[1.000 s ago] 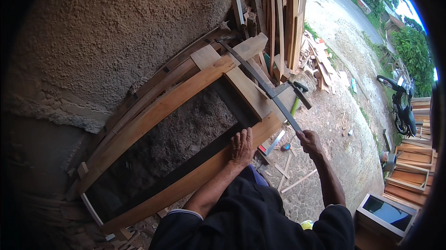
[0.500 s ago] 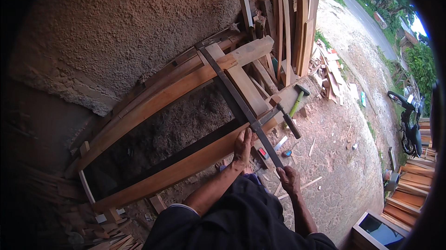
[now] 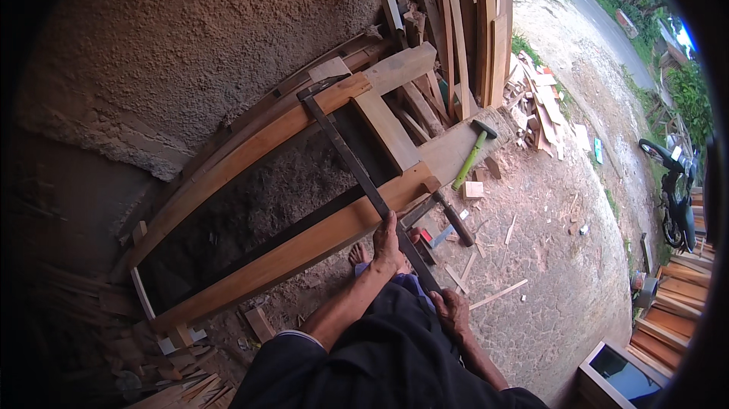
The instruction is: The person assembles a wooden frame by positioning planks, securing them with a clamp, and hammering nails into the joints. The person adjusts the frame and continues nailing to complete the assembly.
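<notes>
A long dark bar clamp (image 3: 342,145) lies crosswise over a wooden frame (image 3: 304,246). Its far jaw sits at the frame's far rail. The near jaw, with its screw handle (image 3: 459,223), projects to the right of the near rail. My left hand (image 3: 388,248) is closed around the bar just on my side of that rail. Lower down, my right hand (image 3: 451,310) grips the bar's near end. A small wood block (image 3: 329,69) lies by the far jaw. Whether the jaws press on the frame I cannot tell.
A hammer with a green handle (image 3: 472,157) rests at the right end of the frame. Upright boards (image 3: 486,37) lean beside the rough wall (image 3: 228,22). Wood offcuts (image 3: 541,105) are heaped beyond. Scraps litter the ground, and a motorcycle (image 3: 673,189) stands far right.
The clamp has shifted left along the frame, away from the end crosspiece, with both hands moving along on it. The wood block near its far jaw now shows uncovered. My view has shifted slightly.
</notes>
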